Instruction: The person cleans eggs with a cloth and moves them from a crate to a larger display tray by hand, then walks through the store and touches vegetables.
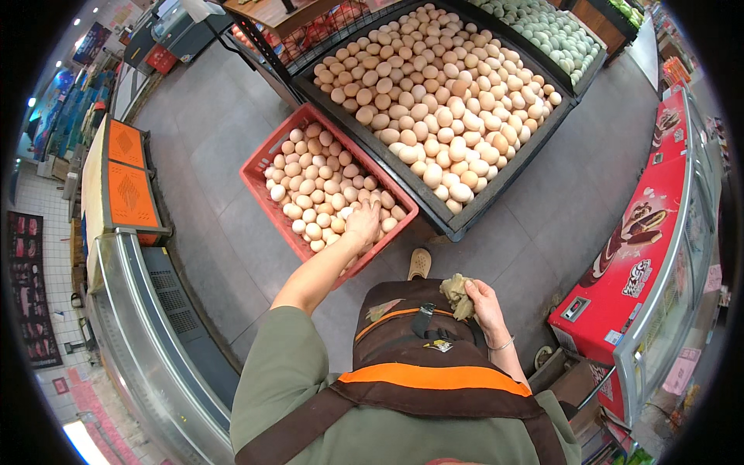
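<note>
My left hand (pixel 363 222) reaches down into a red plastic basket (pixel 256 174) filled with brown eggs (pixel 314 182). It is over the eggs at the basket's near right side, its fingers curled round an egg that they mostly cover. My right hand (pixel 486 305) is in front of my apron and closed on a crumpled greenish-tan cloth (pixel 459 295). Beyond the basket, a large black bin (pixel 496 198) holds a broad heap of brown eggs (pixel 422 101), and the basket stands against its left side.
Pale greenish eggs (pixel 546 35) fill another bin at the back right. A red chest freezer (pixel 628 248) stands along the right. On the left are a glass-topped display case (pixel 139 310) and an orange-panelled unit (pixel 128 178). Grey tiled floor (pixel 209 147) lies between.
</note>
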The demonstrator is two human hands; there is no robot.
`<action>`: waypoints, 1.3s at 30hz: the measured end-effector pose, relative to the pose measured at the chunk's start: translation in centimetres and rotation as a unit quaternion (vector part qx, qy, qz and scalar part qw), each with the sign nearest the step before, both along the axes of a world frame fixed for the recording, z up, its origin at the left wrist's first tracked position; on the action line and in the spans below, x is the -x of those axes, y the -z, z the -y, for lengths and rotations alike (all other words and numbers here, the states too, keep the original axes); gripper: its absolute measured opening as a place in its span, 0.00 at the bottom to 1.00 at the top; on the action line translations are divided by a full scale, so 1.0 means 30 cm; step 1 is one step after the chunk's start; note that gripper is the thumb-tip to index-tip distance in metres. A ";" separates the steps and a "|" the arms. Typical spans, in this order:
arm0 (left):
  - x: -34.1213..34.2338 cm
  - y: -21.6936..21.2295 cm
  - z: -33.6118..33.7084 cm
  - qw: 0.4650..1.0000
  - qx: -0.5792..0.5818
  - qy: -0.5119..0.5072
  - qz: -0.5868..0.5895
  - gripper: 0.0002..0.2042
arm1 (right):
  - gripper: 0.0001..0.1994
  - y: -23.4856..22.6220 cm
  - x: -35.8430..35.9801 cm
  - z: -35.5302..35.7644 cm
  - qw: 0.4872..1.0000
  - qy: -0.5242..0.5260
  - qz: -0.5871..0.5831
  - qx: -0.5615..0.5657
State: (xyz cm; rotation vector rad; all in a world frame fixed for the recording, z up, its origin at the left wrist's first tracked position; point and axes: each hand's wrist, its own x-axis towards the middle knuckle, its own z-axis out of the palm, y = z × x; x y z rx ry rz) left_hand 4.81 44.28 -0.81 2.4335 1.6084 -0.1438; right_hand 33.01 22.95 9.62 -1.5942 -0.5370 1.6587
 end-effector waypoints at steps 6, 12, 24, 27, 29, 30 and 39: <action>0.009 0.019 -0.040 0.998 0.049 -0.024 0.042 0.23 | 0.14 -0.019 -0.072 -0.101 0.999 0.021 -0.013 0.027; 0.008 -0.104 -0.064 0.989 0.113 -0.043 0.086 0.24 | 0.14 -0.040 -0.058 -0.129 0.998 0.064 0.006 0.026; 0.122 -0.338 -0.088 0.337 0.710 -0.261 0.561 0.20 | 0.14 -0.082 0.195 0.132 0.973 0.219 -0.066 0.017; 0.037 -0.409 -0.048 0.185 0.805 -0.146 0.544 0.22 | 0.14 -0.060 0.229 0.233 0.963 0.259 -0.076 -0.004; -0.043 -0.461 -0.006 0.212 0.816 -0.106 0.527 0.24 | 0.13 -0.062 0.235 0.310 0.960 0.265 -0.085 -0.018; -0.101 -0.513 0.030 0.229 0.823 -0.098 0.510 0.25 | 0.14 -0.060 0.237 0.360 0.951 0.293 -0.100 -0.025; -0.774 -0.760 0.623 0.141 0.953 0.076 0.256 0.30 | 0.14 0.013 0.153 0.989 0.859 0.494 -0.077 -0.105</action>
